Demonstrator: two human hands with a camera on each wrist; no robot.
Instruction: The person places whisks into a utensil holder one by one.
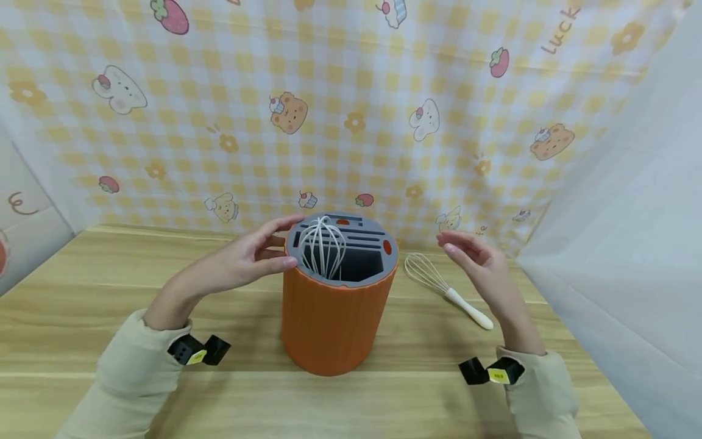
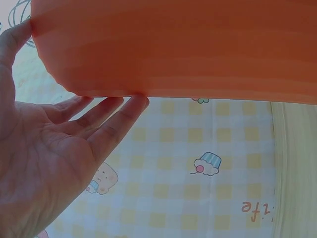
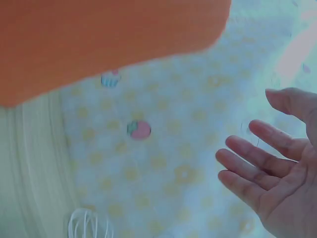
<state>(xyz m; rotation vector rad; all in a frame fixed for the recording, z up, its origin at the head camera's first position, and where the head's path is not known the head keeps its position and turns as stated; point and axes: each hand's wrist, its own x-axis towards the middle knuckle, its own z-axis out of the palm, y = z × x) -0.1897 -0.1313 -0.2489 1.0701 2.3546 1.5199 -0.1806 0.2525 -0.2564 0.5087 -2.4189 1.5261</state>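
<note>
1. The table (image 1: pixel 109 341) is made of light wood, and everything sits on it.
2. The cloth (image 1: pixel 351 122) hangs behind the table. It has yellow squares, bears and strawberries on it.
3. The tub (image 1: pixel 334 317) is orange and stands upright in the middle of the table, between the two hands. It has a grey top with slots and a big hole.
4. The left hand (image 1: pixel 241 265) touches the tub's left side near the rim. Its fingers are straight and a little spread, and they hold nothing.
5. The right hand (image 1: pixel 479 262) floats to the right of the tub and touches nothing. Its fingers are loose and spread wide.
6. One whisk (image 1: pixel 323 247) stands in the tub's big hole, wires up.
7. The second whisk (image 1: pixel 446 289) lies flat on the table, just right of the tub and under the right hand.
</note>
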